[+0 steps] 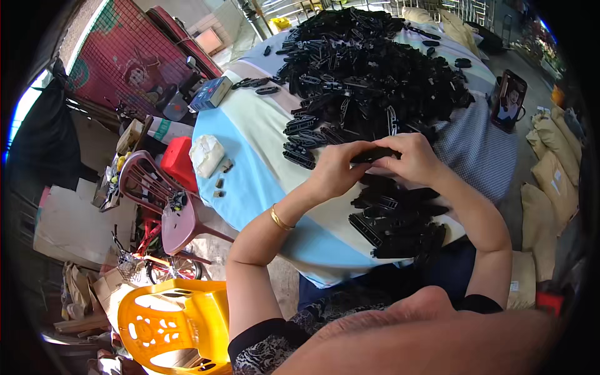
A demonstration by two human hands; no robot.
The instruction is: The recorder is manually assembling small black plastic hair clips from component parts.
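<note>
My left hand point(335, 172) and my right hand point(412, 159) meet over the table's near side, both gripping one long black plastic part point(374, 154) between the fingertips. A gold bangle point(279, 219) circles my left wrist. Below my hands lies a small stack of similar black plastic parts point(400, 225). Beyond them a large heap of black plastic parts point(369, 69) covers the middle of the table. A few parts sit lined up in a row point(303, 140) left of my hands.
The table wears a pale blue, cream and checked cloth point(250, 137). A blue box point(211, 92) and a white wad point(207, 154) lie near its left edge. A standing phone point(509, 99) is at the right. A maroon stool point(164, 199), a yellow plastic chair point(175, 319) and tan sacks point(550, 175) surround it.
</note>
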